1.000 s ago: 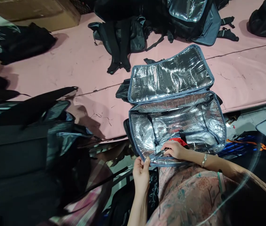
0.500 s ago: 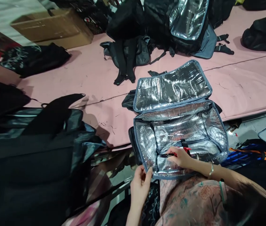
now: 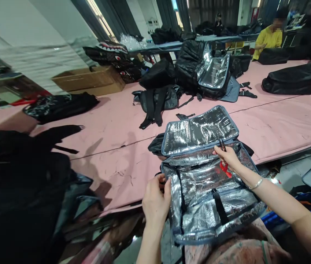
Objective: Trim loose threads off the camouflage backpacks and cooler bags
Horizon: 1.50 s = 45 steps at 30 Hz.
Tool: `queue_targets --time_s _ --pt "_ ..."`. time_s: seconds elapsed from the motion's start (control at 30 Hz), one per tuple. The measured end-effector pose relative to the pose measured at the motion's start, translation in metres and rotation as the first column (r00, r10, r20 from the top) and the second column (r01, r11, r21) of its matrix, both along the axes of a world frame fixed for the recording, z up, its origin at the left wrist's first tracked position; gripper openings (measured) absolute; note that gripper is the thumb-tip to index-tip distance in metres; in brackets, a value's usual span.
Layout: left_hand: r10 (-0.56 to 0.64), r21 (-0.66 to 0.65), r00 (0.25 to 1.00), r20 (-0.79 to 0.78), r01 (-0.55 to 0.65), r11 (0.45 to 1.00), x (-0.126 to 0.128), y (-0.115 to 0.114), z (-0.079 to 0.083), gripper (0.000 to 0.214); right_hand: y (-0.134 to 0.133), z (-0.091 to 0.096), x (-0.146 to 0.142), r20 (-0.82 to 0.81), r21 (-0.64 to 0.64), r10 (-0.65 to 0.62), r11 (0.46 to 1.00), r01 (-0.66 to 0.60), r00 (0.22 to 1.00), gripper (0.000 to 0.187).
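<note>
An insulated bag [image 3: 199, 183] with a silver foil lining lies open in front of me, its foil-lined lid [image 3: 199, 130] folded back onto the pink table. My left hand [image 3: 156, 196] pinches the bag's left rim between thumb and fingers. Above the bag's far right inner side, my right hand [image 3: 228, 157] is closed around scissors [image 3: 224, 168] with red handles and dark blades pointing up. A black strap [image 3: 220, 207] crosses the foil near the front of the bag.
Dark bags [image 3: 15, 190] are piled close on my left. Farther across the pink table [image 3: 111, 154] lie a strapped black bag [image 3: 158, 102], another foil-lined bag [image 3: 215, 73], a cardboard box [image 3: 89, 80] and a long black bag [image 3: 295, 79]. A person in yellow [image 3: 269, 38] is at the back right.
My right hand with the scissors has risen from inside the front of the bag toward its far right side. My left hand has shifted farther along the left rim. The view has tilted up.
</note>
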<state>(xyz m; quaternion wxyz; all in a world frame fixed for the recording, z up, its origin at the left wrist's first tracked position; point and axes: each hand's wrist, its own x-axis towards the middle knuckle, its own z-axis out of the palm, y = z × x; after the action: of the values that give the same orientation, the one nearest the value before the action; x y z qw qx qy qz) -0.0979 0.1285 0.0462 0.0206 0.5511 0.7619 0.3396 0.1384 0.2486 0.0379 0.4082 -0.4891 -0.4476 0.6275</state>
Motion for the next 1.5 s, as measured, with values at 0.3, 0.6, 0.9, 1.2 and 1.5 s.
queue_targets --time_s 0.3,0.6,0.9,1.2,1.5 --pt "-0.313 0.077 0.922 0.229 0.304 0.95 0.043 0.057 0.006 0.022 0.015 -0.03 -0.025 -0.114 -0.007 -0.147 0.989 0.147 0.983 0.047" --pt "-0.559 0.149 0.748 -0.358 0.637 0.757 0.051 0.087 0.0 0.017 -0.018 -0.039 -0.021 -0.093 0.106 -0.143 0.983 0.152 0.985 0.046" --pt "-0.471 0.064 0.882 -0.026 0.472 0.879 0.058 0.087 0.006 0.02 -0.033 -0.019 -0.003 0.238 0.233 -0.041 0.972 -0.016 0.97 0.031" --pt "-0.307 0.132 0.946 0.107 0.293 0.947 0.073 0.077 0.0 0.02 -0.048 0.037 0.023 0.774 0.368 -0.115 0.882 -0.295 0.622 0.024" --pt "-0.324 0.163 0.941 0.101 0.305 0.938 0.073 0.074 -0.003 0.02 -0.04 0.061 0.008 0.93 0.309 -0.139 0.796 -0.52 0.341 0.026"
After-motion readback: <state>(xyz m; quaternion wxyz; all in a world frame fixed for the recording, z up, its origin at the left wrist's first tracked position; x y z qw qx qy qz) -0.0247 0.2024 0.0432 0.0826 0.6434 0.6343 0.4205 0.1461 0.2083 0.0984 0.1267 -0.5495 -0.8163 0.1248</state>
